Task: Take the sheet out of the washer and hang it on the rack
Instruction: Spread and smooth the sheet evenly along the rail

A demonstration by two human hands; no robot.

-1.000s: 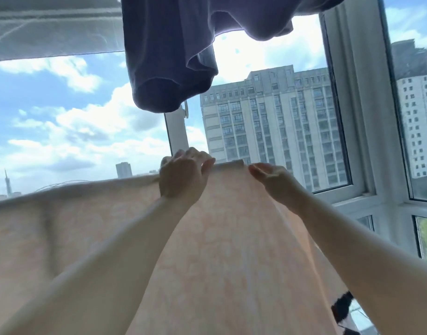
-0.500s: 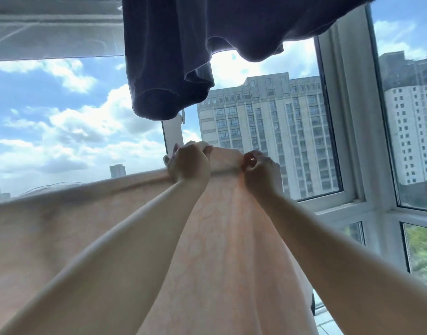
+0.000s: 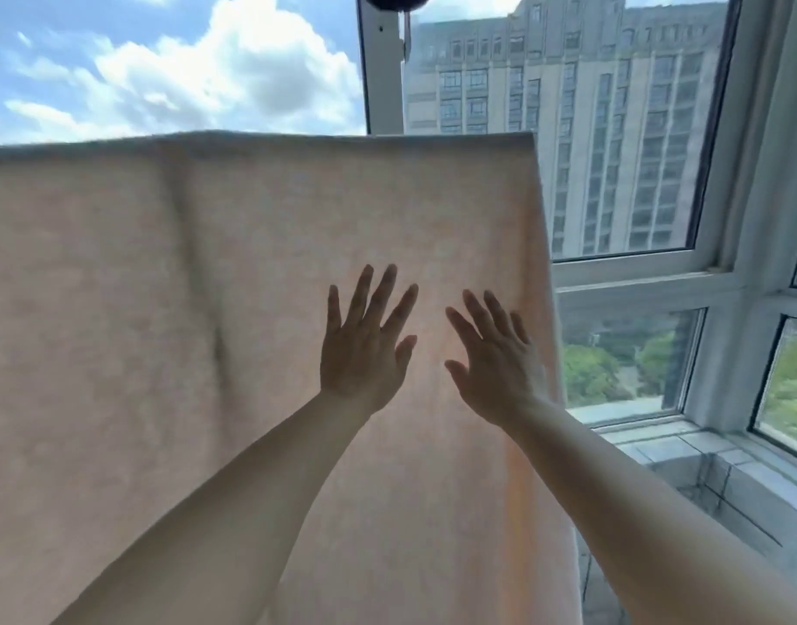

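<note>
A pale peach sheet (image 3: 171, 336) hangs flat in front of the window, folded over a horizontal bar hidden under its top edge. It fills the left and middle of the view and its right edge runs down near the window frame. My left hand (image 3: 365, 349) and my right hand (image 3: 495, 367) are both raised with straight, spread fingers against the sheet's right part, below the top edge. Neither hand holds anything. The rack itself is covered by the sheet.
A white window frame (image 3: 635, 272) and a tiled sill (image 3: 712, 462) stand to the right of the sheet. A dark garment (image 3: 394, 0) shows only as a sliver at the top edge. Tall buildings and trees lie outside.
Both hands have let go of the sheet's top edge, dropped lower and opened flat on the cloth. The view has tilted down, so the dark garment overhead is almost out of frame.
</note>
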